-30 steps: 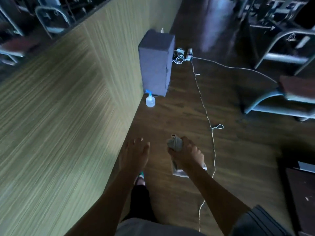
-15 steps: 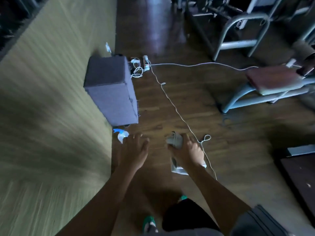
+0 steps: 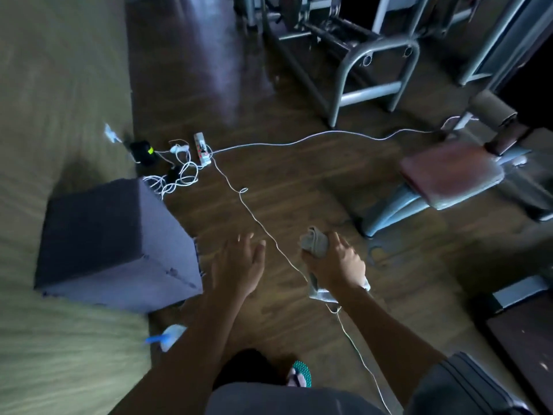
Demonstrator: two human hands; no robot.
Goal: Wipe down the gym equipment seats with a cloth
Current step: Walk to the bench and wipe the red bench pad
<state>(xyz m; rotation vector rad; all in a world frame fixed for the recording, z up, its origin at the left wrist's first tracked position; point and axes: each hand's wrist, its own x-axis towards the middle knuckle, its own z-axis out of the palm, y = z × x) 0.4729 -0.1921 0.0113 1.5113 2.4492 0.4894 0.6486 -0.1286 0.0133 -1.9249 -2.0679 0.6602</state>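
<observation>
My right hand [image 3: 335, 265] grips a bunched grey cloth [image 3: 314, 242], whose loose end hangs below the wrist. To its left my left hand [image 3: 239, 265] is held out with the fingers spread, holding nothing. A reddish padded gym seat [image 3: 449, 172] on a grey metal frame stands to the right, well ahead of both hands. A clear spray bottle with a blue trigger [image 3: 169, 336] lies on the floor by my left forearm, blurred.
A grey fabric cube [image 3: 116, 244] stands against the green wall [image 3: 45, 115] at left. A power strip [image 3: 202, 149] with tangled white cables lies behind it, and one white cable [image 3: 254, 217] runs across the wooden floor between my hands. Metal machine frames [image 3: 368, 73] stand at the back.
The view has swung right and forward. The cube and spray bottle have slid to the lower left, and the padded seat has come nearer. My hands keep the same pose, the right still holding the cloth.
</observation>
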